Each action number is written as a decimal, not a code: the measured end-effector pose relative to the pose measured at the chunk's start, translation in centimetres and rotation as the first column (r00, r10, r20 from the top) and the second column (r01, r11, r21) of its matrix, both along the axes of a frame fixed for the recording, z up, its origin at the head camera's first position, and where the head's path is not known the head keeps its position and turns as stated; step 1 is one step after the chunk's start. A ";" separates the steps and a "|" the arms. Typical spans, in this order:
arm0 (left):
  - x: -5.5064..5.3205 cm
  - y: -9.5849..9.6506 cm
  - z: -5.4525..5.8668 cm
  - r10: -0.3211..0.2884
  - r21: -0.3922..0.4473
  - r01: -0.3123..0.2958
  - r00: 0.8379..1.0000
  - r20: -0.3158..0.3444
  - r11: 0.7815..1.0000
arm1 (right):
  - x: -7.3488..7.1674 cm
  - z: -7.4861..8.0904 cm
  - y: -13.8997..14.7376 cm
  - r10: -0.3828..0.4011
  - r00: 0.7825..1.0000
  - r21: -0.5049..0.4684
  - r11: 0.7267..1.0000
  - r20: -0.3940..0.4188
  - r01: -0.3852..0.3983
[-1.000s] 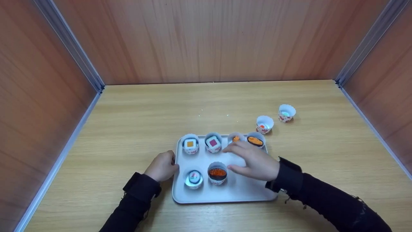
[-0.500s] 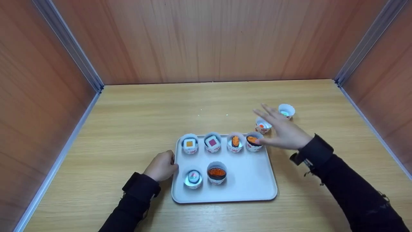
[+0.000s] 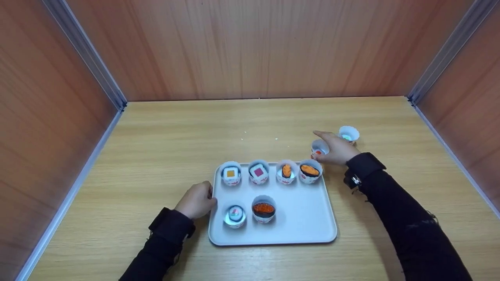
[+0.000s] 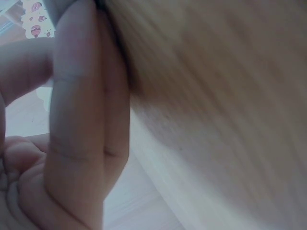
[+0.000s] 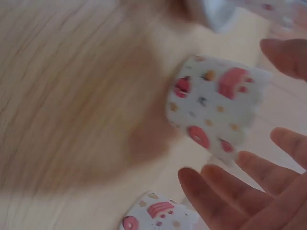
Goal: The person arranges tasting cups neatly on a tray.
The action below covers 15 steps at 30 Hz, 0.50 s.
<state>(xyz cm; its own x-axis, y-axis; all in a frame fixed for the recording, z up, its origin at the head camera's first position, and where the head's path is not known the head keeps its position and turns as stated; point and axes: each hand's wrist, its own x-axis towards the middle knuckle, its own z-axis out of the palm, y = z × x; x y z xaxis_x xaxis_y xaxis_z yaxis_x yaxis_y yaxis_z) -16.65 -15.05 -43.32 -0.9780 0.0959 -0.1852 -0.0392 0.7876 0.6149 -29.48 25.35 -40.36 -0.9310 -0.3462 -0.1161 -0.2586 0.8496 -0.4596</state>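
Observation:
My left hand (image 3: 196, 200) pinches the left edge of a white tray (image 3: 304, 214) between thumb and fingers; the left wrist view shows these fingers (image 4: 79, 115) close up. Beyond the tray's back right corner, my right hand (image 3: 336, 149) reaches around a paper cup (image 3: 318, 147) with an orange-red bit inside. In the right wrist view that cup (image 5: 216, 103), printed with cakes and donuts, stands between the thumb and the spread fingers (image 5: 254, 165). Nearest on the tray is a cup holding an orange-topped sushi piece (image 3: 309, 171).
A second paper cup (image 3: 349, 133) stands behind my right hand. On the tray are more cups with sushi pieces: two square-topped (image 3: 231, 174), one small orange (image 3: 286, 171), one round (image 3: 235, 214), one red-topped (image 3: 263, 209). White specks dot the table. Wooden walls (image 3: 258, 50) enclose it.
My right hand has left the area over the tray, moving right and back to the loose paper cup, and has lowered around it. The left hand has stayed at the tray's edge.

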 end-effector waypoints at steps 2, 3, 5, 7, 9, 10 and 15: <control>0.0 0.0 0.0 0.000 0.003 0.000 1.000 0.004 1.000 | -0.3 -0.4 -0.4 -0.015 1.000 0.037 0.999 0.021 0.014; 0.1 0.0 0.0 0.001 0.005 -0.001 1.000 0.006 1.000 | -0.5 -0.5 -0.6 -0.023 0.999 0.048 0.999 0.032 0.022; 0.1 0.1 0.0 0.000 0.007 0.000 1.000 0.012 1.000 | -0.6 -0.7 -0.8 -0.030 0.999 0.062 0.998 0.044 0.027; 0.1 0.1 0.0 0.000 0.010 0.000 1.000 0.013 1.000 | -0.6 -0.8 -0.8 -0.028 0.998 0.064 0.998 0.053 0.025; 0.1 0.1 0.0 -0.004 0.013 0.004 1.000 0.004 1.000 | -0.5 -0.8 -0.7 -0.023 0.998 0.055 0.998 0.054 0.020; 0.1 0.1 0.0 -0.006 0.016 0.006 1.000 0.000 1.000 | -0.5 -0.8 -0.6 -0.024 0.998 0.050 0.999 0.059 0.022; 0.1 0.2 0.0 -0.008 0.013 0.008 1.000 -0.010 1.000 | -0.4 -1.1 -0.1 -0.050 0.995 0.023 0.999 0.085 0.048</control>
<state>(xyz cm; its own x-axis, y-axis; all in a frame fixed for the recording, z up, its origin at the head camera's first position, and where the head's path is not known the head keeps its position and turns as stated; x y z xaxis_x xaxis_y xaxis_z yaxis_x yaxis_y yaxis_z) -16.56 -14.81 -43.36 -0.9790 0.1059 -0.1744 -0.0270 0.7800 0.6252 -29.90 25.22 -41.43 -0.9331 -0.2973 -0.2023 -0.1773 0.8698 -0.4605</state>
